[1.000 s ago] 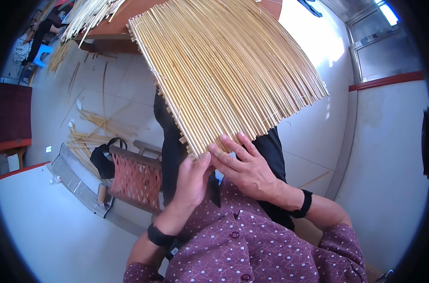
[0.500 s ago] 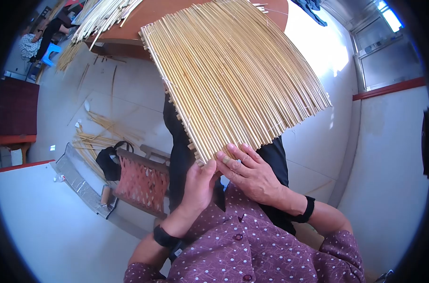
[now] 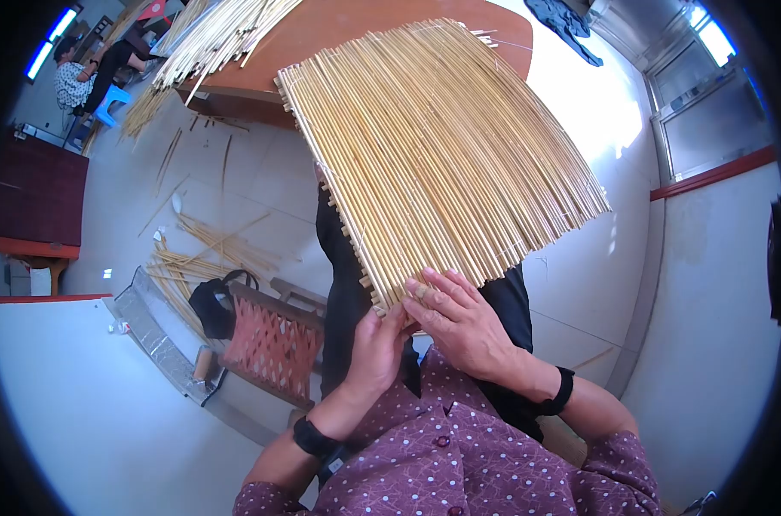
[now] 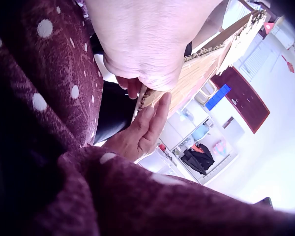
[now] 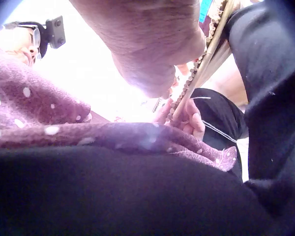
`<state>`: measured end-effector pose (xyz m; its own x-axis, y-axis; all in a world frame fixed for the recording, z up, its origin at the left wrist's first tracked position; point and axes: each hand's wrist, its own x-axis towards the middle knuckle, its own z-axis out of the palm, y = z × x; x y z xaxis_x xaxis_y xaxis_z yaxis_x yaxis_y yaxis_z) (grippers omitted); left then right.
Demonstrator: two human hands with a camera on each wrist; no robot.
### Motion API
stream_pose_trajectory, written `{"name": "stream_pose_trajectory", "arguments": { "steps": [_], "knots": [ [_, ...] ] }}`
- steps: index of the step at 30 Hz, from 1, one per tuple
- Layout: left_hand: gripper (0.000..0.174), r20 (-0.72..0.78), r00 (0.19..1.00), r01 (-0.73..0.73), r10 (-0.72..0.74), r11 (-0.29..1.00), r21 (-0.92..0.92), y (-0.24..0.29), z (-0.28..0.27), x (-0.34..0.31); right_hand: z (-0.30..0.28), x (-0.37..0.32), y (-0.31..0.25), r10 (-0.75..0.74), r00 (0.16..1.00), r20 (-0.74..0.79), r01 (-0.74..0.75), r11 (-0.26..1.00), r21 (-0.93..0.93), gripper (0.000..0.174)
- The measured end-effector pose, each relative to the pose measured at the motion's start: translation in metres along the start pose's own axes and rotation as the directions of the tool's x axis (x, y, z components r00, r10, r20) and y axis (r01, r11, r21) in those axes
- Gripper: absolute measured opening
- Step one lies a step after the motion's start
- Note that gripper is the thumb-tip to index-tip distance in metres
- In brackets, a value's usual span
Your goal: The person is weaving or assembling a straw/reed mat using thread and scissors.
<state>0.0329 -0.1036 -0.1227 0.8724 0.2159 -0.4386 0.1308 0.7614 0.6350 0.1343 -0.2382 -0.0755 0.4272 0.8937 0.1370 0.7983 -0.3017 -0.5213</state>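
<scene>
A mat of thin straw-coloured stalks [image 3: 442, 146], tied side by side, slopes from the tabletop toward the person's lap. At its near left corner my left hand [image 3: 375, 353] pinches the edge, thumb on top and fingers underneath. My right hand [image 3: 468, 327] rests beside it, fingers extended over the near ends of the stalks; its thumb is hidden in the head view. From below, the right wrist view shows curled fingers [image 5: 192, 120] at the mat's underside and a white string [image 5: 219, 130] trailing from there.
A brown table [image 3: 321, 43] bears the mat's far end and a heap of loose stalks [image 3: 227, 39]. A low chair with red webbing [image 3: 274, 348] and scattered stalks [image 3: 210, 245] are on the left. Another person [image 3: 76, 82] sits far left near a blue stool [image 3: 111, 105].
The head view has shifted, so the mat, hands and room appear lower and further right. Both hands keep to the mat's near left corner, with little change in their hold.
</scene>
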Motion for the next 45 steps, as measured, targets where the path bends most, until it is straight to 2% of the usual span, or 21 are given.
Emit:
{"name": "stream_pose_trajectory", "arguments": {
  "steps": [6,12,17,20,22,23,25,27,28,32,39,43,44,45],
  "knots": [
    [0.030,-0.029,1.000,0.011,-0.010,0.999,0.033,0.003,0.003,0.001,0.000,0.038,0.000,-0.022,0.998,-0.063,0.029,0.994,0.105,0.044],
    [0.029,-0.061,0.998,-0.011,0.011,1.000,0.005,-0.002,-0.004,0.002,0.016,0.060,0.009,-0.099,0.995,0.022,0.098,0.994,0.053,0.043],
    [0.028,-0.075,0.995,-0.057,0.063,0.995,0.080,0.000,0.000,0.002,0.027,0.058,0.007,-0.137,0.990,-0.034,0.137,0.990,-0.013,0.044],
    [0.027,-0.065,0.998,0.024,-0.018,0.994,0.105,-0.007,-0.016,0.002,0.022,0.056,0.006,-0.163,0.981,-0.109,0.170,0.983,0.061,0.041],
    [0.025,0.005,0.999,-0.038,0.038,0.999,0.022,-0.001,-0.007,0.002,0.021,0.044,0.002,-0.129,0.983,-0.134,0.140,0.987,0.076,0.042],
    [0.023,-0.084,0.995,-0.056,0.056,0.998,0.008,0.000,0.004,-0.001,0.017,0.036,0.000,-0.103,0.982,-0.156,0.118,0.989,0.092,0.043],
    [0.026,-0.104,0.994,-0.025,0.030,0.998,0.052,0.005,0.009,0.000,0.007,0.013,0.000,-0.075,0.986,-0.148,0.086,0.994,0.064,0.045],
    [0.028,-0.088,0.996,-0.010,0.014,0.999,0.050,0.010,0.012,0.000,0.003,-0.011,0.005,0.035,0.968,-0.250,-0.047,0.998,-0.041,0.047],
    [0.029,-0.077,0.997,-0.008,0.012,0.999,0.054,0.010,0.012,-0.001,-0.001,-0.022,0.009,0.081,0.967,-0.243,-0.103,0.991,-0.080,0.049],
    [0.027,-0.059,0.998,0.008,-0.005,0.998,0.064,0.008,0.007,0.001,0.000,-0.041,0.014,0.088,0.966,-0.244,-0.141,0.968,-0.207,0.046],
    [0.027,-0.107,0.994,0.010,-0.005,0.999,0.045,0.010,0.010,0.000,-0.003,-0.037,0.019,0.074,0.980,-0.187,-0.087,0.994,-0.063,0.047],
    [0.028,-0.108,0.994,0.026,-0.019,0.997,0.069,0.012,0.007,-0.001,-0.013,-0.036,0.028,0.157,0.959,-0.235,-0.131,0.984,0.123,0.050],
    [0.028,-0.113,0.993,0.027,-0.019,0.997,0.070,0.012,0.008,-0.001,-0.016,-0.033,0.029,0.134,0.956,-0.263,-0.139,0.990,-0.001,0.052],
    [0.028,-0.117,0.993,0.028,-0.020,0.997,0.071,0.011,0.009,-0.002,-0.015,-0.033,0.029,0.138,0.955,-0.263,-0.142,0.990,0.001,0.052]
  ]
}}
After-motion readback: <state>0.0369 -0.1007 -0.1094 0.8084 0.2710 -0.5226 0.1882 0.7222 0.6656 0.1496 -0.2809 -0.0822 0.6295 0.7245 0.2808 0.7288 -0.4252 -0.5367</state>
